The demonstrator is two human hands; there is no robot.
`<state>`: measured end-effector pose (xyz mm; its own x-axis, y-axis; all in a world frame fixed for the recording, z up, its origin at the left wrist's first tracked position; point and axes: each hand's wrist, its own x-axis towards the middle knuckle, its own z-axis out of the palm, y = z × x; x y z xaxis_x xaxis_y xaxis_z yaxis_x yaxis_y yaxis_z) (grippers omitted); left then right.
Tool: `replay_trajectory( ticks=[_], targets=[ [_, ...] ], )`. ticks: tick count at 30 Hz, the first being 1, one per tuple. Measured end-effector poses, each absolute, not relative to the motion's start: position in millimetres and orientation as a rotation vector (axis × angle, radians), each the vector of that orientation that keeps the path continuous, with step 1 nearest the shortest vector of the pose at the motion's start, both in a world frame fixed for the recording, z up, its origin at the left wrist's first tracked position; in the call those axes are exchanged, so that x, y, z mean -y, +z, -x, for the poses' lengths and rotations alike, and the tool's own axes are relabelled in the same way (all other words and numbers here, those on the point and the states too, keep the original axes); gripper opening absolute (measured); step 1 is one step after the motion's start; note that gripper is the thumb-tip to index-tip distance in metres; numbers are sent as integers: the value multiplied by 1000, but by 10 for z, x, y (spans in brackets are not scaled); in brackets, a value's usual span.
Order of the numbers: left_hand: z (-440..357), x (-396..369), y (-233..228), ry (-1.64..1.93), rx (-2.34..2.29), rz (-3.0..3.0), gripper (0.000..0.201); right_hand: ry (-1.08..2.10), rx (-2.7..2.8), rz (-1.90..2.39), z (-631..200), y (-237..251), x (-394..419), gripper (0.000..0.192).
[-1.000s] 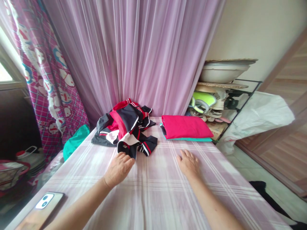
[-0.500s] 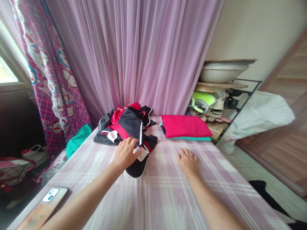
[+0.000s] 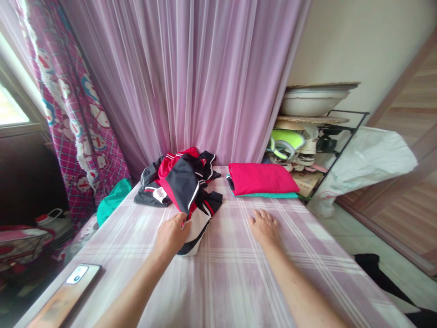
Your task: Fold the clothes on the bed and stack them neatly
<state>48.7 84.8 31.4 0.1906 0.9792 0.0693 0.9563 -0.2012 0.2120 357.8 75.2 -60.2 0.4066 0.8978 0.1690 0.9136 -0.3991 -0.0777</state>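
A crumpled heap of black, red and white clothes (image 3: 180,177) lies at the far middle of the table, below the curtain. My left hand (image 3: 172,232) is closed on the near edge of a black, red and white garment (image 3: 182,180) and draws it toward me; its exact kind is hidden by the folds. My right hand (image 3: 264,226) rests palm down on the checked tablecloth (image 3: 232,282), fingers stretched out, holding nothing. Just beyond it sits a folded stack, a red garment (image 3: 262,179) on top of a teal one (image 3: 273,195).
A phone (image 3: 64,296) lies at the table's near left. Purple curtains (image 3: 205,82) hang behind the table. To the right stand a rack (image 3: 344,146) with basins (image 3: 312,101) and shoes, and a white plastic bag (image 3: 375,157). A teal bundle (image 3: 114,200) is beside the left edge.
My left hand has closed on the garment and pulled its near edge slightly toward me, turning up a white part. My right hand stays on the tablecloth. The view has shifted slightly.
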Motion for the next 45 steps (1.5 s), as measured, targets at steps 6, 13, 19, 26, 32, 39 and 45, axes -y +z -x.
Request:
replay_trajectory(
  ticks=[6,13,19,26,32,39,45],
  targets=[
    [-556,-206,295,415,-1785,-2365,15,157,1582,2434,-3559,-432,-699,45],
    [-991,308,187,302,-1493,-2549,14,575,1713,2135,-3218,-30,-716,40],
    [-1157,473,184,252,-1193,-2637,16,729,1844,1993,-2755,132,-566,25],
    [-526,141,269,385,-1385,-2549,23,457,1682,1966,-3283,804,-483,26],
    [-98,-331,312,508,-1688,-2517,30,1106,1699,1479,-4003,1170,106,47],
    [-191,-932,183,467,-1776,-2645,63,1335,1674,1616,-4398,1237,664,50],
    [-155,-1067,-123,120,-1454,-2673,45,1209,1552,1682,-4654,1111,673,56]
  ],
)
